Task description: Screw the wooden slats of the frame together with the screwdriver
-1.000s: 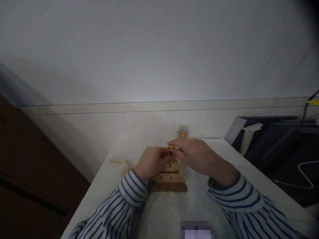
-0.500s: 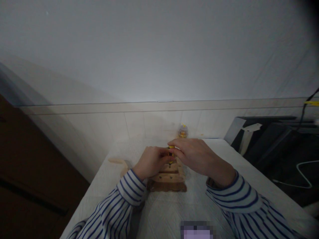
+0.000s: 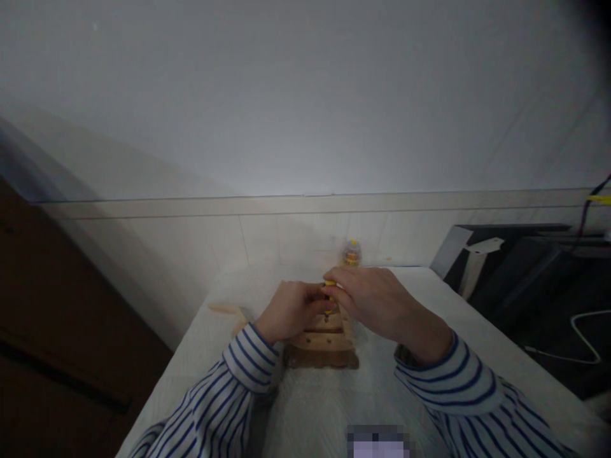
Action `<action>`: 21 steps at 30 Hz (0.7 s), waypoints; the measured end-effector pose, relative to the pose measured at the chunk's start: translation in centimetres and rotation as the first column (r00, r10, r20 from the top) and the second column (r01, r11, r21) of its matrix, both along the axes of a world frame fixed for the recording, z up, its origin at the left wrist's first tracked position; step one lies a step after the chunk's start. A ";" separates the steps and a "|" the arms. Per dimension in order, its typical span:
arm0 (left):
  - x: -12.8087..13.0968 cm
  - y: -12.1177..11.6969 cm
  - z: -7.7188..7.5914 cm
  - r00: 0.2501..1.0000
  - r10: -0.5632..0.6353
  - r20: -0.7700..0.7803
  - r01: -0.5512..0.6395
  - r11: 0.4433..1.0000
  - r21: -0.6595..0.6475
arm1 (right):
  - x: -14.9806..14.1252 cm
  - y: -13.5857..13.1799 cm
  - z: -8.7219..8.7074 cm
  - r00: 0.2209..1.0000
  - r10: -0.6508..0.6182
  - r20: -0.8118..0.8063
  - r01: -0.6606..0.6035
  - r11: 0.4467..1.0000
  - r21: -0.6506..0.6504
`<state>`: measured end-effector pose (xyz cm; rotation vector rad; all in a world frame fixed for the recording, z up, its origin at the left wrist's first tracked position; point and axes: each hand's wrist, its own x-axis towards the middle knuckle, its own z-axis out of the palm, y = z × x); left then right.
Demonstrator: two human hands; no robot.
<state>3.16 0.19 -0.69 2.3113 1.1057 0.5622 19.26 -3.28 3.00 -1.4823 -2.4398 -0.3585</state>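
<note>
The right hand (image 3: 370, 299) is closed in a pinch on the yellow top of a small yellow-and-black tool (image 3: 330, 282), its other fingers curled. The left hand (image 3: 293, 312) is likewise nearly closed, thumb and fingertips round the tool's lower part. The tool stands roughly upright between the two hands, over a slatted wooden piece (image 3: 324, 342) that shows just below them; the tip is too small and shadowed to tell whether it touches the wood. Good handling here means the left hand keeping the shaft steady and upright while the right turns the top in short, even twists, with light downward pressure. A pale wooden part (image 3: 228, 310) lies beyond the left wrist on the counter (image 3: 315, 413). Compared with half a second ago, both hands keep their grip and place; only the view shifts slightly.
</note>
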 end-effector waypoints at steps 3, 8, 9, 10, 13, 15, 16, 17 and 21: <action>0.1 0.0 -0.2 0.999 0.037 -0.008 -0.037 0.999 0.035 | 0.0 0.1 -0.1 1.000 0.017 -0.017 -0.016 1.000 0.013; 0.0 -0.1 -0.1 0.993 0.115 -0.029 -0.113 0.991 0.078 | -0.1 0.2 -0.4 0.997 0.044 -0.063 -0.042 0.999 0.031; 0.0 -0.1 -0.1 0.992 0.121 -0.032 -0.118 0.990 0.082 | -0.1 0.2 -0.4 0.996 0.050 -0.079 -0.048 0.998 0.032; 0.0 -0.1 0.0 0.992 0.121 -0.036 -0.118 0.990 0.083 | -0.2 0.2 -0.5 0.994 0.055 -0.094 -0.053 0.998 0.031; -0.1 0.0 -0.1 0.993 0.114 -0.028 -0.112 0.990 0.082 | -0.2 0.3 -0.5 0.989 0.072 -0.132 -0.071 0.997 0.015; -0.2 0.0 -0.2 0.995 0.101 0.000 -0.101 0.992 0.077 | -0.1 0.3 -0.5 0.983 0.089 -0.158 -0.091 0.996 -0.005; -0.2 0.0 -0.3 0.996 0.090 0.015 -0.091 0.993 0.072 | 0.0 0.4 -0.5 0.980 0.101 -0.172 -0.104 0.995 -0.011; -0.3 0.0 -0.4 0.996 0.081 0.026 -0.083 0.994 0.065 | 0.1 0.4 -0.5 0.977 0.112 -0.182 -0.116 0.993 -0.013; -0.3 0.1 -0.6 0.998 0.052 0.023 -0.054 0.997 0.058 | 0.3 0.4 -0.4 0.975 0.137 -0.173 -0.144 0.989 -0.031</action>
